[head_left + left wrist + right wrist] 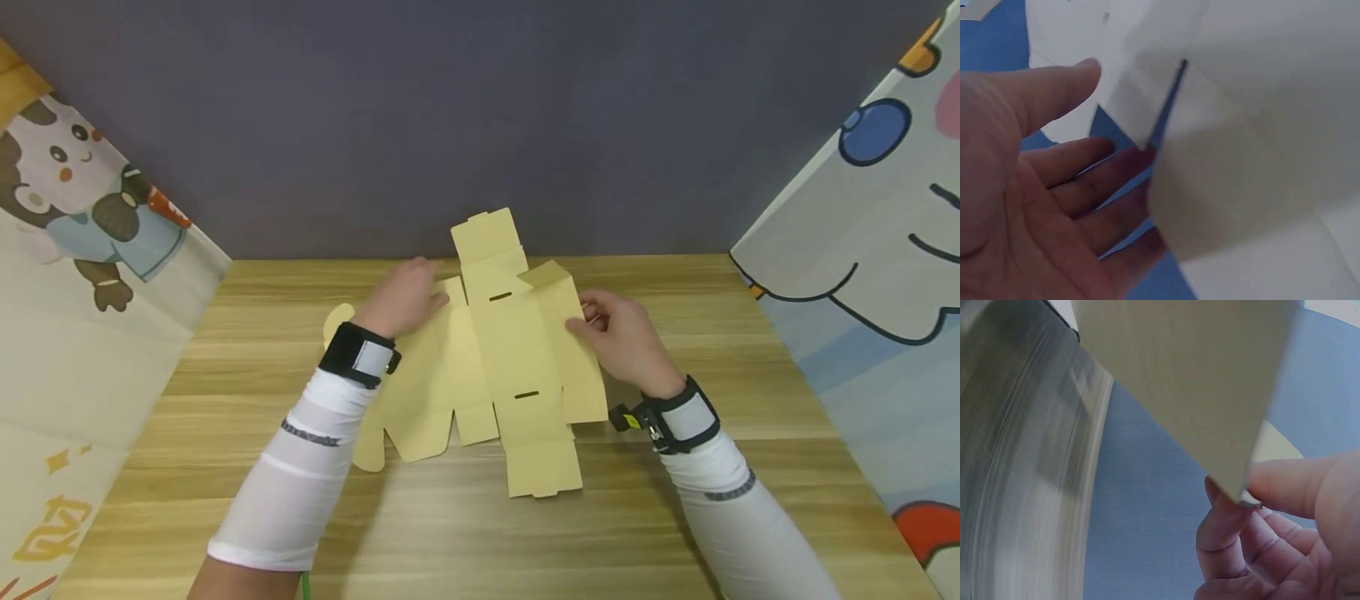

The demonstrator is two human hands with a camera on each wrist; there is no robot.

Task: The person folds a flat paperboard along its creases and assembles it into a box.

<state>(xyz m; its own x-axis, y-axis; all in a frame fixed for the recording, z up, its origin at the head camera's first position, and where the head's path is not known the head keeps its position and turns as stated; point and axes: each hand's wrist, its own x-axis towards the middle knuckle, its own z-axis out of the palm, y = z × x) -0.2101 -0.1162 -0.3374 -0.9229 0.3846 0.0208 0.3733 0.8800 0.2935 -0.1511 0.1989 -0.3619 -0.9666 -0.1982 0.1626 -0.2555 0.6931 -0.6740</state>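
Note:
A flat, unfolded pale yellow cardboard box [517, 342] lies on the table in the head view, creased into panels with two narrow slots down its middle strip. My right hand [618, 337] pinches the edge of its right side panel [576, 350], which is tilted up; the right wrist view shows thumb and index finger on that panel's corner [1235, 481]. Over the upper left part of the cardboard is my left hand [405, 298]. In the left wrist view its fingers [1079, 187] are extended, with the fingertips behind a cardboard flap [1210, 206] and the thumb apart.
The wood-grain table [465, 533] meets a dark blue-grey wall [480, 125] just behind the cardboard. Cartoon-printed panels [90, 350] flank the table on both sides. Rounded and notched flaps [369, 446] stick out at the cardboard's lower left.

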